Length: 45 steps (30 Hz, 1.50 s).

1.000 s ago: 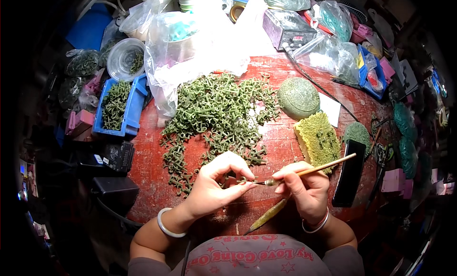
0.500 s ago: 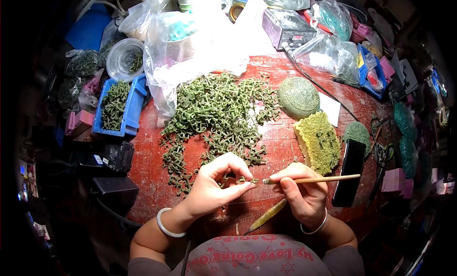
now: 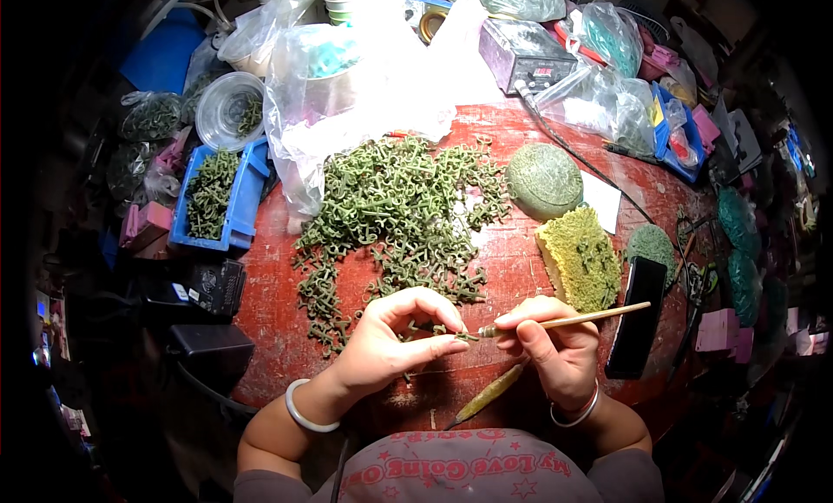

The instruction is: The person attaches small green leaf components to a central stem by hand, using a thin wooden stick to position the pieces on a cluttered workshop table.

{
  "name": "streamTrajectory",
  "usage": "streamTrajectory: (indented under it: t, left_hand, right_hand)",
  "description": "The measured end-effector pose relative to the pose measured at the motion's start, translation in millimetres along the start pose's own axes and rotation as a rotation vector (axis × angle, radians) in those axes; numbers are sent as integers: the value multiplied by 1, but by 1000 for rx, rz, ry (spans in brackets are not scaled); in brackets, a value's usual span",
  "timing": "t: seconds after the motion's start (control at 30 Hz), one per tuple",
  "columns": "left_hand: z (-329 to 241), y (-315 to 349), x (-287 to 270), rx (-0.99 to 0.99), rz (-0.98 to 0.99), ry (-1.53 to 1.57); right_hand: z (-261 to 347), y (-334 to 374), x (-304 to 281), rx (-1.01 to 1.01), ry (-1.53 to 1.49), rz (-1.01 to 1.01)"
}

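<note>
At lower centre of the frame, a small dull-green, waxy-looking piece (image 3: 469,335) is pinched between the nearly closed thumb and forefinger of the left hand (image 3: 390,336), and a slim pale wooden-handled tool (image 3: 614,312) is held pen-fashion in the curled right hand (image 3: 557,345). The piece is best kept steady and the tool guided lightly; whether they touch cannot be told, the piece's inner end being hidden by fingers.

Downward fisheye view from the head onto red table (image 3: 512,256), rim unclear.
</note>
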<state>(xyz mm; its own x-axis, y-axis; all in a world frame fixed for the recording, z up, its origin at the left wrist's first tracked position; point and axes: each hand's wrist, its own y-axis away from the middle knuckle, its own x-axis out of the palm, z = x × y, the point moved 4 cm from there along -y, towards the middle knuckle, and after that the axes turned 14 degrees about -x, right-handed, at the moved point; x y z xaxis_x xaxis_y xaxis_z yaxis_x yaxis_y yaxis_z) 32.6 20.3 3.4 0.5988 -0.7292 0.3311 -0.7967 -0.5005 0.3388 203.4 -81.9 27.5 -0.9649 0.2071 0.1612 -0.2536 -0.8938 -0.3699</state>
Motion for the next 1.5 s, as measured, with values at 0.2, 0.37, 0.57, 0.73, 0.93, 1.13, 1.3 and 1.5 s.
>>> streamTrajectory:
  t: [0.2, 0.37, 0.57, 0.73, 0.93, 1.13, 1.3, 1.5]
  left_hand:
    - [2, 0, 0, -13, 53, 98]
    - [3, 0, -1, -24, 59, 75]
    - [-7, 1, 3, 184, -25, -236]
    - [-8, 4, 0, 142, -152, -360]
    - [-8, 4, 0, 197, -178, -394]
    - [-8, 3, 1, 232, -184, -414]
    - [-9, 4, 1, 203, -203, -381]
    - [-7, 2, 1, 219, -210, -393]
  right_hand:
    - [-2, -1, -1, -60, 10, 19]
    - [-2, -2, 1, -53, -6, 32]
    - [8, -6, 4, -293, 277, 133]
    - [16, -3, 9, -448, 446, 137]
    - [16, -4, 11, -420, 503, 181]
    - [19, -3, 11, -472, 544, 153]
    - [17, -4, 12, -434, 519, 163]
    - [19, -4, 12, -459, 527, 147]
